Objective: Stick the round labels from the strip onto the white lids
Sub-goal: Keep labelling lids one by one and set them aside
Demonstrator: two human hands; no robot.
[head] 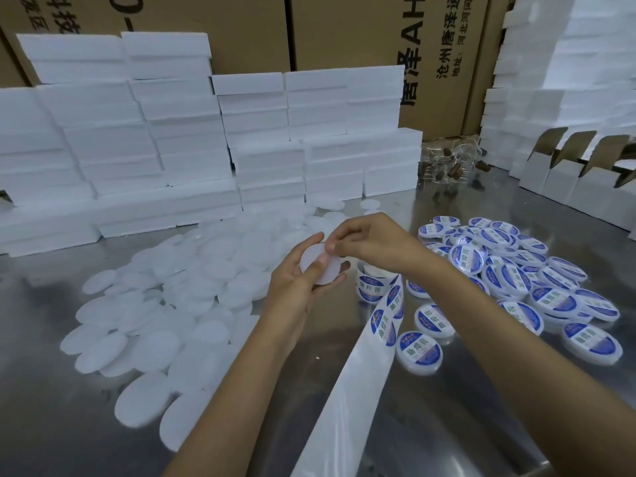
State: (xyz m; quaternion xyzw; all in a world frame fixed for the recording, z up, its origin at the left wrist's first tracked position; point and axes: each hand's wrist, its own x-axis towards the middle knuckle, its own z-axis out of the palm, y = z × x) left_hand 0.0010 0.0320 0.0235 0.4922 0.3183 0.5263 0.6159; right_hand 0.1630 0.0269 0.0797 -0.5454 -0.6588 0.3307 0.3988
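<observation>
Seen from above, looking down on a shiny steel table [86, 425]. Two bare hands together at centre, raised over the tabletop. Left hand [296, 287] curled round a plain round white plastic lid [318, 265], thumb over its upper edge, fingers beneath. Right hand [364, 241] touching the lid's upper right edge, fingertips bunched in a pinch; whether a label sits between them cannot be told. Just below the hands, a long white backing strip [347, 390] running toward the viewer, with round blue-and-white printed labels [385, 327] on its far part and a small roll [373, 280] at its far end. Left, a wide heap of unlabelled white lids [165, 304]. Right, a pile of lids already labelled in blue [516, 280]. Behind, stacked white foam blocks [172, 132], brown cardboard cartons [344, 29] and open white boxes [564, 180].
</observation>
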